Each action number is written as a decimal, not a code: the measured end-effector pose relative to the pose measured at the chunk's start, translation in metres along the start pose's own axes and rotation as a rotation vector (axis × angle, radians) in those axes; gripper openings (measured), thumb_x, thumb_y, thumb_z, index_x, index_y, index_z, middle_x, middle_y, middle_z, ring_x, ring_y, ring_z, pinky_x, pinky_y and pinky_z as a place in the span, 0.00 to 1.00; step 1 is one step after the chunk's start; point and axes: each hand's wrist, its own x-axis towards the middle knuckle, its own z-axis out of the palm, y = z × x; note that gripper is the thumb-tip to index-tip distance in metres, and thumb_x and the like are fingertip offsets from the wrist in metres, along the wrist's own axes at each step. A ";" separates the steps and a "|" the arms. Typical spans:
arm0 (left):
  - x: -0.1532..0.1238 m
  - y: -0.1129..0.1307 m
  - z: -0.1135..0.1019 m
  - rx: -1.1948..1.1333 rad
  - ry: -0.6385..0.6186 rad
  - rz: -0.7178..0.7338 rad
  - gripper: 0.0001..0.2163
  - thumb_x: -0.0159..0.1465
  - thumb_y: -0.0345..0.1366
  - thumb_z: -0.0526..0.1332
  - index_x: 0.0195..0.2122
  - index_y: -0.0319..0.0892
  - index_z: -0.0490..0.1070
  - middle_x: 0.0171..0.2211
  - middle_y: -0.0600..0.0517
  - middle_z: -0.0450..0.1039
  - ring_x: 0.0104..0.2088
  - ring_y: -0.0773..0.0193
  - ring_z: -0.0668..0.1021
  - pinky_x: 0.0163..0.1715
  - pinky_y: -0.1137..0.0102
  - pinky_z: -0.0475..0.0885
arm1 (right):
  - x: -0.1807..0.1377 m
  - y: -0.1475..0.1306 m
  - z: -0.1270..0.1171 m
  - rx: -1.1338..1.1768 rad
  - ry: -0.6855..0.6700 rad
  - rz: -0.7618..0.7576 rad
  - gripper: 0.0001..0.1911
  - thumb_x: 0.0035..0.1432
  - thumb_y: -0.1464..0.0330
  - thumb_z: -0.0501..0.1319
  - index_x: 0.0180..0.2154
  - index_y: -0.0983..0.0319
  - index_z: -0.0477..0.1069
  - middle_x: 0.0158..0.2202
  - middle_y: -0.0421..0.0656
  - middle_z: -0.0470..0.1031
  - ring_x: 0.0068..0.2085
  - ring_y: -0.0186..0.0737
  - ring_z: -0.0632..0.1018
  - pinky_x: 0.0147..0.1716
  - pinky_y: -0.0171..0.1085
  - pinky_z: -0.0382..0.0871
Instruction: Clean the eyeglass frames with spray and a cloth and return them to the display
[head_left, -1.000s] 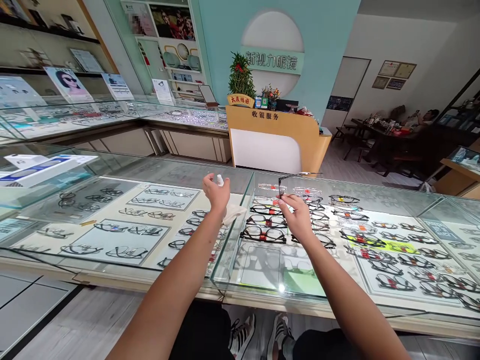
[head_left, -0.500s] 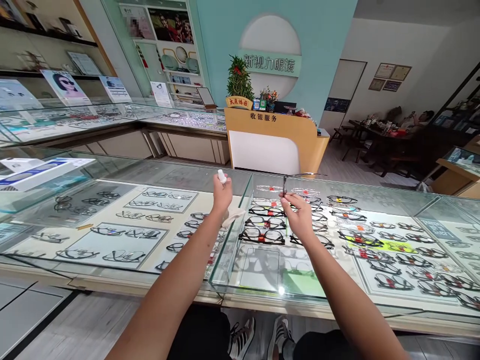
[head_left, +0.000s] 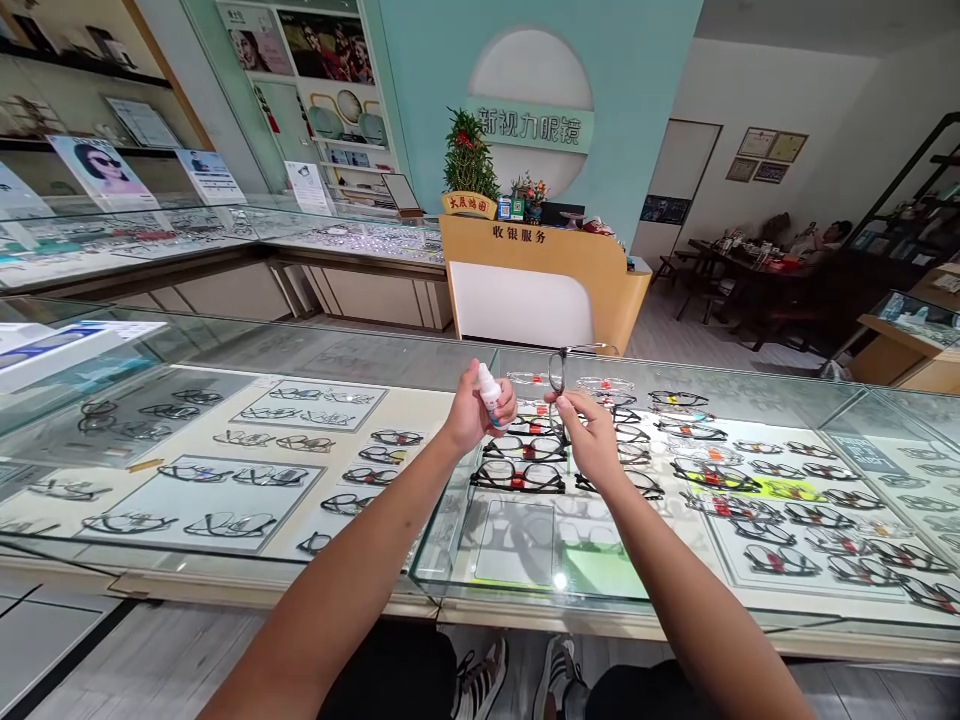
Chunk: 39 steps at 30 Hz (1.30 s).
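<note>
My left hand (head_left: 472, 418) is closed around a small white spray bottle (head_left: 489, 387) and holds it upright, nozzle turned toward the right. My right hand (head_left: 589, 432) pinches a pair of dark-framed glasses (head_left: 559, 368) by the lower rim, lifted above the glass counter (head_left: 360, 350). The two hands are close together, the bottle a short way left of the lens. The white cloth seen earlier under the left hand is hidden now.
The glass showcase below holds several rows of eyeglass frames (head_left: 517, 478) on trays. A wooden cashier desk (head_left: 540, 280) with a potted plant (head_left: 469, 160) stands beyond. More showcases run along the left wall. A person (head_left: 825, 238) sits at a table at the far right.
My left hand lifted the spray bottle off the counter and swung it right toward the glasses. My right hand turned the glasses so a lens shows.
</note>
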 end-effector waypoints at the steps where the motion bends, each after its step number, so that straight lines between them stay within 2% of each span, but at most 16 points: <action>1: 0.000 -0.001 0.001 0.005 -0.008 -0.007 0.38 0.56 0.81 0.48 0.22 0.45 0.62 0.18 0.55 0.51 0.19 0.66 0.60 0.15 0.73 0.44 | -0.001 -0.001 0.001 0.010 -0.016 0.014 0.18 0.73 0.56 0.57 0.43 0.56 0.84 0.44 0.46 0.85 0.46 0.49 0.81 0.50 0.47 0.73; 5: -0.001 -0.003 0.006 0.073 -0.002 -0.043 0.39 0.54 0.82 0.46 0.22 0.46 0.63 0.15 0.56 0.49 0.17 0.67 0.56 0.15 0.72 0.43 | -0.002 -0.003 0.003 0.046 -0.060 0.045 0.19 0.74 0.55 0.56 0.43 0.56 0.84 0.45 0.45 0.85 0.45 0.48 0.80 0.49 0.46 0.72; 9: 0.000 -0.005 0.011 0.146 0.044 -0.010 0.39 0.52 0.82 0.47 0.20 0.46 0.60 0.18 0.53 0.57 0.19 0.67 0.61 0.16 0.72 0.41 | -0.003 -0.003 0.005 0.070 -0.081 0.043 0.20 0.74 0.54 0.56 0.43 0.56 0.83 0.45 0.45 0.85 0.46 0.48 0.80 0.51 0.45 0.70; 14: 0.001 -0.013 0.014 0.229 0.081 0.034 0.36 0.58 0.77 0.51 0.20 0.43 0.63 0.18 0.54 0.56 0.19 0.69 0.58 0.17 0.72 0.47 | -0.004 -0.004 0.006 0.117 -0.111 0.073 0.20 0.74 0.54 0.57 0.43 0.57 0.84 0.42 0.44 0.83 0.46 0.47 0.79 0.51 0.43 0.68; 18: 0.001 -0.018 0.014 0.334 0.161 0.061 0.34 0.60 0.72 0.53 0.22 0.43 0.64 0.19 0.54 0.59 0.20 0.69 0.59 0.19 0.73 0.50 | -0.006 -0.004 0.008 0.155 -0.143 0.093 0.21 0.73 0.52 0.57 0.44 0.56 0.84 0.40 0.43 0.82 0.45 0.46 0.78 0.50 0.42 0.68; 27: 0.000 -0.022 0.015 0.455 0.310 0.041 0.33 0.62 0.71 0.51 0.22 0.43 0.64 0.21 0.52 0.63 0.22 0.67 0.64 0.20 0.73 0.55 | -0.007 -0.008 0.013 0.282 -0.225 0.099 0.21 0.73 0.51 0.58 0.45 0.55 0.85 0.43 0.43 0.83 0.46 0.47 0.79 0.53 0.44 0.68; 32: -0.001 -0.021 0.017 0.460 0.218 0.043 0.34 0.62 0.73 0.49 0.22 0.43 0.64 0.20 0.52 0.61 0.22 0.67 0.62 0.20 0.72 0.55 | -0.004 -0.003 0.008 0.324 -0.162 0.191 0.22 0.70 0.49 0.59 0.44 0.55 0.85 0.41 0.43 0.83 0.43 0.46 0.78 0.49 0.43 0.68; 35: -0.003 -0.022 0.017 0.582 0.146 0.050 0.33 0.64 0.71 0.49 0.23 0.43 0.65 0.20 0.53 0.62 0.22 0.67 0.62 0.21 0.72 0.55 | 0.000 0.002 0.005 0.351 -0.085 0.243 0.22 0.69 0.48 0.60 0.43 0.56 0.85 0.42 0.43 0.84 0.43 0.46 0.78 0.48 0.42 0.69; 39: -0.003 -0.026 0.018 0.733 0.059 0.089 0.32 0.68 0.66 0.48 0.21 0.43 0.64 0.20 0.52 0.63 0.23 0.66 0.64 0.22 0.70 0.56 | 0.003 0.007 0.004 0.442 -0.049 0.294 0.21 0.69 0.49 0.61 0.43 0.55 0.85 0.46 0.44 0.84 0.42 0.45 0.78 0.47 0.42 0.69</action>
